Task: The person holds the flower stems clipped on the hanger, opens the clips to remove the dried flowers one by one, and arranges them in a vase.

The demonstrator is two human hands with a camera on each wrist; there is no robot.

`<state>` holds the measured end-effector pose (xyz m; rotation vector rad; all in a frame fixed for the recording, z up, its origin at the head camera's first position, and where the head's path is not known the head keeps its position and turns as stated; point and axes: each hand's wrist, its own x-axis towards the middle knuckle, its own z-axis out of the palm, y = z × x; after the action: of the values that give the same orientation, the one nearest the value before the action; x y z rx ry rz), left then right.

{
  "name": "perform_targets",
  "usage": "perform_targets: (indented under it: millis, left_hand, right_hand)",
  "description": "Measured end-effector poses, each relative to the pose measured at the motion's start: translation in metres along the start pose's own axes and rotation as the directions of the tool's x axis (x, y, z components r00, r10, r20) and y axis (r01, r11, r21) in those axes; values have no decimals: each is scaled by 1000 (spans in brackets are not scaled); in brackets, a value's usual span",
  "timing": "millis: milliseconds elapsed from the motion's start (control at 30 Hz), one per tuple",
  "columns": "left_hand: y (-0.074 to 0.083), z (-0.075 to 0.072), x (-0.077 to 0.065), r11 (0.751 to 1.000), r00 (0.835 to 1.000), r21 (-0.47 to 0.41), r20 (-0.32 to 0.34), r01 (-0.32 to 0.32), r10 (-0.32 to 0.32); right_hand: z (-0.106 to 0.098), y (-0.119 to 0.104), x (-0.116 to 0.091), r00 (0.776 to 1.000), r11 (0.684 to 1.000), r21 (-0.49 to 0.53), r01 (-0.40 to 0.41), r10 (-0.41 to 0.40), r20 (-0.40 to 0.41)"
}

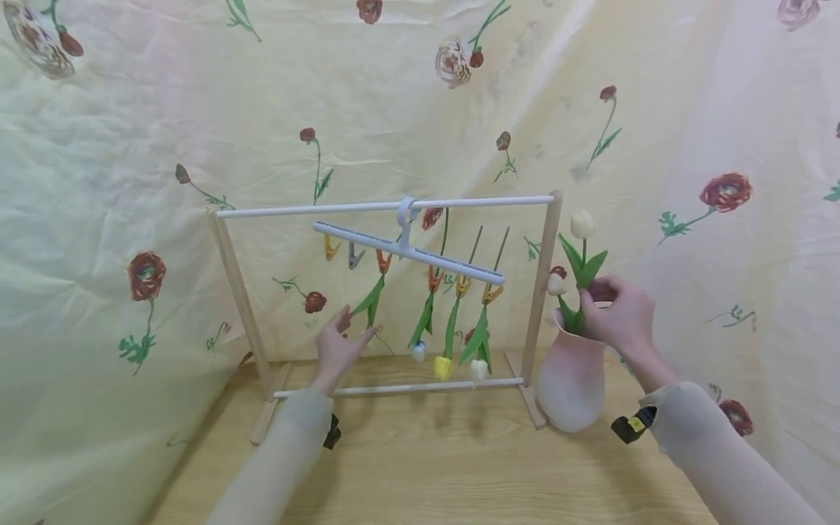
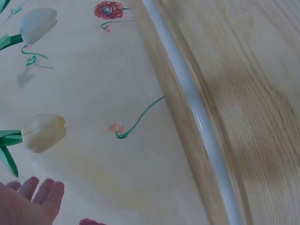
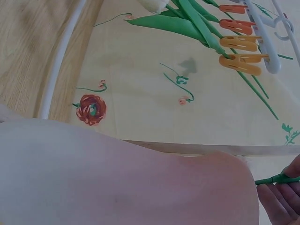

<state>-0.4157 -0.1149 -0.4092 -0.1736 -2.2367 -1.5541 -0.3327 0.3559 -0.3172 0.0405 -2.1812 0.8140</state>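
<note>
A wooden rack (image 1: 547, 292) with white rods carries a grey clip hanger (image 1: 407, 251). Several tulips hang head-down from its orange clips (image 3: 239, 43); their heads are pale (image 1: 418, 351), yellow (image 1: 442, 367) and white (image 1: 478, 370). My left hand (image 1: 341, 343) is open, fingers spread beside the green leaf (image 1: 369, 300) of the leftmost hanging tulip. Its fingertips (image 2: 35, 199) show below a cream tulip head (image 2: 43, 132). My right hand (image 1: 617, 315) pinches a green stem (image 3: 276, 179) at the mouth of a pink vase (image 1: 571, 379). A white tulip (image 1: 582, 224) stands upright in the vase.
The rack and vase stand on a wooden table (image 1: 446, 467). A cream cloth with red flowers (image 1: 131, 182) hangs behind and to both sides. The rack's lower white rod (image 2: 197, 112) runs along the table just behind my left hand.
</note>
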Motion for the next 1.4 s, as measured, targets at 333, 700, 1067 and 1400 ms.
perform_targets:
  millis: [333, 700, 1067, 1400]
  left_hand:
    - [1, 16, 8, 1000, 1000, -9, 0, 24, -24]
    - [4, 21, 12, 999, 997, -34, -75, 22, -25]
    - [6, 28, 13, 915, 956, -285, 157, 285, -249]
    - [11, 35, 10, 875, 922, -356, 323, 327, -213]
  right_hand:
    - [3, 5, -8, 998, 997, -36, 61, -61, 7]
    - [5, 4, -14, 996, 996, -50, 77, -75, 55]
    - [8, 7, -20, 992, 997, -36, 65, -61, 108]
    - [4, 8, -24, 996, 998, -35, 55, -52, 77]
